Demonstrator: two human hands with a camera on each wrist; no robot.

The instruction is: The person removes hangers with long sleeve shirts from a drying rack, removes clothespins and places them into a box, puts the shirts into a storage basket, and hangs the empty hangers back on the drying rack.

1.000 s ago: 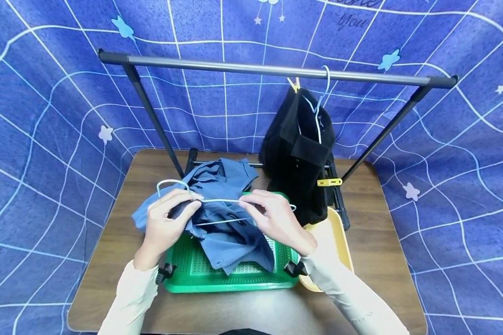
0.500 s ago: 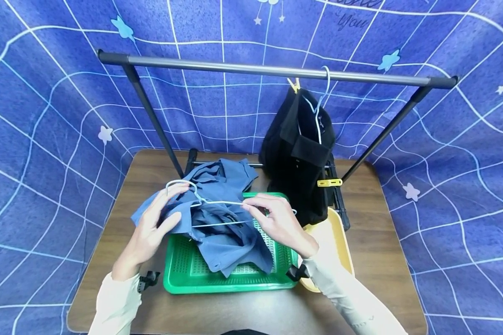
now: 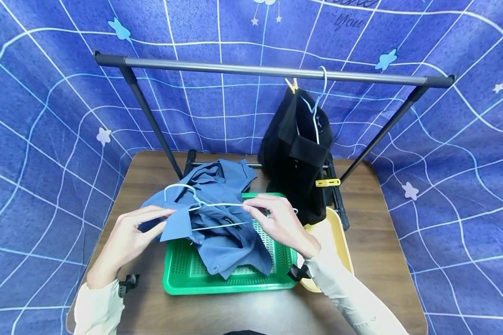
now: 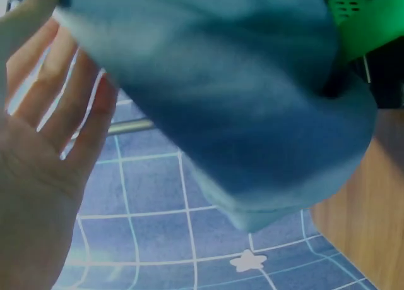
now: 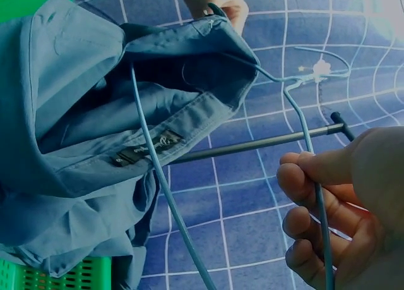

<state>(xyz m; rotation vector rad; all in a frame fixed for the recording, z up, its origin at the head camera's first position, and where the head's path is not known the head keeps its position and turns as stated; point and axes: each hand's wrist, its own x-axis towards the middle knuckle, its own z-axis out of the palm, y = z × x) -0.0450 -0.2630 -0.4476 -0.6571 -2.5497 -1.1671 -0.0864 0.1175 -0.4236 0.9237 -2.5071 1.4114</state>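
A dark blue collared garment (image 3: 230, 251) lies bunched over the green basket (image 3: 226, 288), one side raised. Its collar edge is pinched by my left hand (image 3: 127, 237), thumb against fingers; the left wrist view shows the cloth (image 4: 233, 107) spread beside that palm. With thumb and fingertips my right hand (image 3: 278, 225) grips the upper arm of a light blue wire hanger (image 3: 224, 204). In the right wrist view, the hanger's far shoulder runs inside the garment's opening, and its lower bar crosses a black label (image 5: 151, 148). The hook (image 3: 178, 186) points away to the left.
Above the table a metal rail (image 3: 234, 68) spans a black-legged rack. From it hangs a black garment (image 3: 302, 186) on another hanger, with yellow clothespins (image 3: 328, 183) on it. A yellow tray (image 3: 339, 232) sits right of the basket on the wooden table (image 3: 373, 242).
My left hand let go of the hanger near its neck, moved left and toward me, and took the garment's collar, drawing it left. The right hand stays on the hanger.
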